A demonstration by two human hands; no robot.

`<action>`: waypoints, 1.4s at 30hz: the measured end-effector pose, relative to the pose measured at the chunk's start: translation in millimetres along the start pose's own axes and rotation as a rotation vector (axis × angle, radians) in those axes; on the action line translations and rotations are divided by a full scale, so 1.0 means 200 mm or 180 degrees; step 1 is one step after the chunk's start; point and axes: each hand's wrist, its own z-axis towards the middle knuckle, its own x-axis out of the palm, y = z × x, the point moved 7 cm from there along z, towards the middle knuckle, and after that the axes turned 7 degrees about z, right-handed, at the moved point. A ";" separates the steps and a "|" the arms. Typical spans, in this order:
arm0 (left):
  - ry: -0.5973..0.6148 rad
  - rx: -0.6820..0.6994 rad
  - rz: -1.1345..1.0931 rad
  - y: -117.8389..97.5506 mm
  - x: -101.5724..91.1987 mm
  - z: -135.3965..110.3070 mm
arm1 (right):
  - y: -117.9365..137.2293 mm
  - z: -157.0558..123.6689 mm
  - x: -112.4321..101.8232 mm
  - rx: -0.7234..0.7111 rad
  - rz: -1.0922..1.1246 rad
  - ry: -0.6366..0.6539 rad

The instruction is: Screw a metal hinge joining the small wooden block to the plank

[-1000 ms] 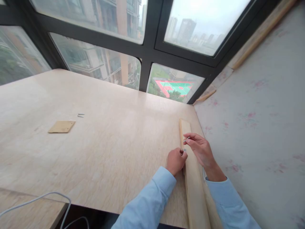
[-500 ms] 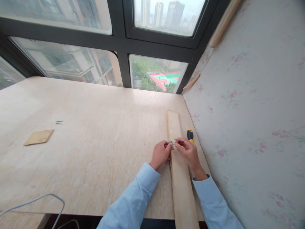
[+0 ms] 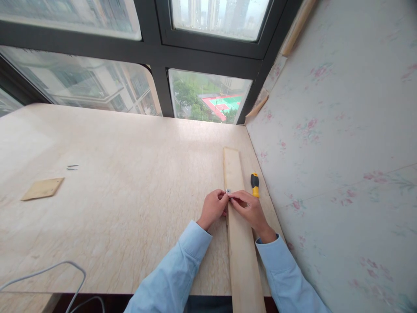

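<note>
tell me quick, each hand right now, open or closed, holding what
Left hand: closed, pinching a small metal piece at the wooden board's edge.
Right hand: closed in a pinch; anything held is too small to tell.

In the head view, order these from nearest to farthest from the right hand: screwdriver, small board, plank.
1. Plank: partly under the right hand.
2. Screwdriver: just right of the plank.
3. Small board: far over on the left.

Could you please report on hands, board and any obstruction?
Left hand pinching small metal piece at left edge of board. Right hand beside it, contents too small to tell. Yellow-and-black handle right of board, not between hands.
</note>
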 end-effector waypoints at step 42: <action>0.0099 0.0130 -0.0137 0.00 0.00 0.01 | 0.01 0.01 -0.02 0.0035 -0.0052 0.0209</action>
